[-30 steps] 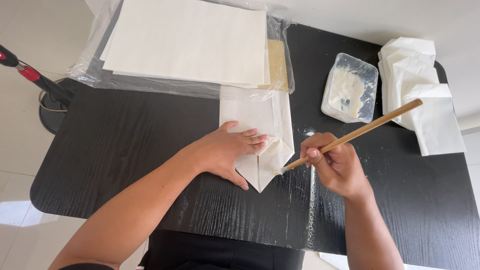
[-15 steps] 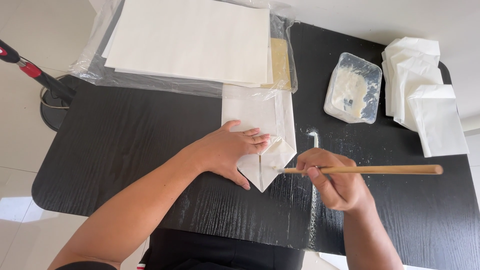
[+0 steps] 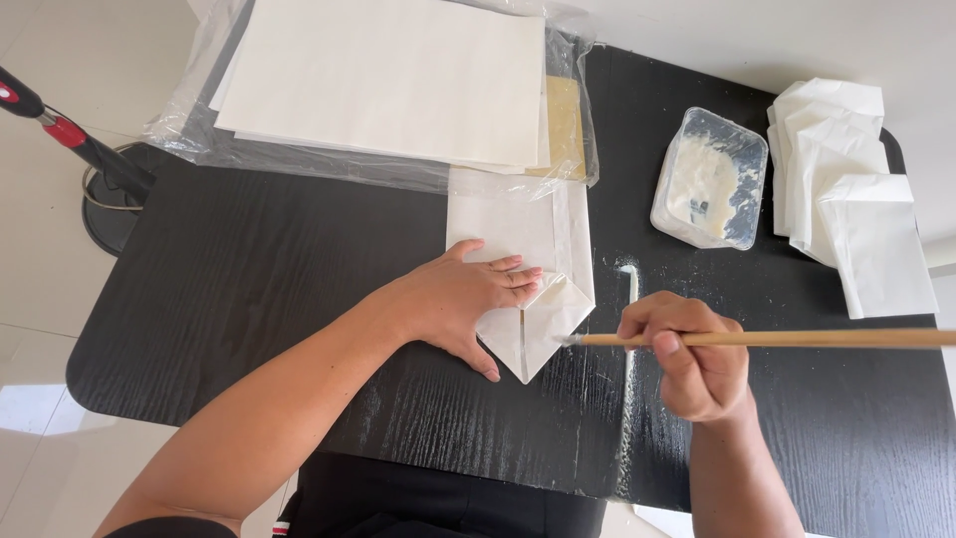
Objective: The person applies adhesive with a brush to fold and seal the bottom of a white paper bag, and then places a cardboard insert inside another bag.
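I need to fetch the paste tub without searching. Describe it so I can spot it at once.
Start at the black table and go to its far right side. Between the folded sheet under the left hand and the pile of folded white papers sits the paste tub. It is the only clear plastic container, smeared inside with whitish paste.
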